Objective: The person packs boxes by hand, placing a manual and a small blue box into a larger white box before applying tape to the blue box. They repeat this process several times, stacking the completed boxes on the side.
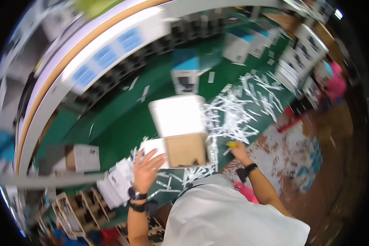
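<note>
- My left hand (146,169) lies with fingers apart across the white side panel (154,144) of an open white cardboard box with a brown inside (186,149); whether the fingers pinch the panel, I cannot tell
- My right hand (241,151) is closed around a small yellow object (232,144), perhaps a cutter, just right of the box and apart from it
- The step in hand, as I judge it, is handling the opened box: left hand steadying, right hand keeping the yellow piece at the ready
- The next move seems to call for a firm left hand and the yellow piece held clear of its fingers
- Between my hands, the box stands with its plain white lid (178,117) raised on the far side; brown cardboard shows in its opening, and whether anything lies beneath, I cannot tell
- Ahead of my right hand, loose white paper strips (233,115) litter the green tabletop (110,139)
- Beyond my left hand, farther left, an open white carton (87,158) shows brown within, its contents unclear
</note>
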`<move>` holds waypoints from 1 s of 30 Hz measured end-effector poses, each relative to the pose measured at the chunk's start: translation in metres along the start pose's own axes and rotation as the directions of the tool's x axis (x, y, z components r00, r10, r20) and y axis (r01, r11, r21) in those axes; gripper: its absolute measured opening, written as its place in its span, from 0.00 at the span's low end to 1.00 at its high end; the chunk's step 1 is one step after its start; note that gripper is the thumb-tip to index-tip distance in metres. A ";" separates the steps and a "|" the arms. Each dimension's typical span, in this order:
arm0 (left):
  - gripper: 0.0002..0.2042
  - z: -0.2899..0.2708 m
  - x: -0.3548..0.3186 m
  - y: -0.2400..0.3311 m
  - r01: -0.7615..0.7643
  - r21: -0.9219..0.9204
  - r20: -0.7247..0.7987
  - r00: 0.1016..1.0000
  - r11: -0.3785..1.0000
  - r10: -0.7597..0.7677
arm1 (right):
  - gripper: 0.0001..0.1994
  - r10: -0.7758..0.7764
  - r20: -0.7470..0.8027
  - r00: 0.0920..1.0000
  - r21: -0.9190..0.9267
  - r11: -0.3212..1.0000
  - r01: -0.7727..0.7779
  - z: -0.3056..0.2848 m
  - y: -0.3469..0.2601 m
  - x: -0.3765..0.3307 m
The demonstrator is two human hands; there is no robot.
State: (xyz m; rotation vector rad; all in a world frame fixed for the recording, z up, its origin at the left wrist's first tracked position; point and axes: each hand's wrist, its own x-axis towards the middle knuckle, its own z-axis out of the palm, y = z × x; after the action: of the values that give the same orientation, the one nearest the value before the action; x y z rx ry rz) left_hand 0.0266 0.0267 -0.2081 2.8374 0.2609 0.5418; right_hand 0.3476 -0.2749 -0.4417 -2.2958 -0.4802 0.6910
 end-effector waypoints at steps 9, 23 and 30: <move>0.19 0.035 0.013 0.061 0.085 -0.188 -0.319 0.937 0.978 -0.142 | 0.14 -0.377 -0.012 0.926 0.289 0.885 0.364 -0.035 0.015 0.014; 0.19 0.151 -0.170 -0.089 0.894 0.428 -0.260 0.262 0.132 -0.930 | 0.27 -0.366 0.149 0.919 0.465 0.846 0.261 -0.037 -0.137 -0.113; 0.13 0.149 -0.310 -0.122 0.686 0.698 -0.247 0.501 0.206 -0.830 | 0.36 -0.427 0.259 0.866 0.355 0.876 0.326 0.035 -0.195 -0.108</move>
State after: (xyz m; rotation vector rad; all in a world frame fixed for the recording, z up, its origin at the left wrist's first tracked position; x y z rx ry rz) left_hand -0.2161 0.0457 -0.4807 2.7637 2.1848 -0.1423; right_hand 0.2135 -0.1752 -0.2899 -1.7303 -0.8954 0.8814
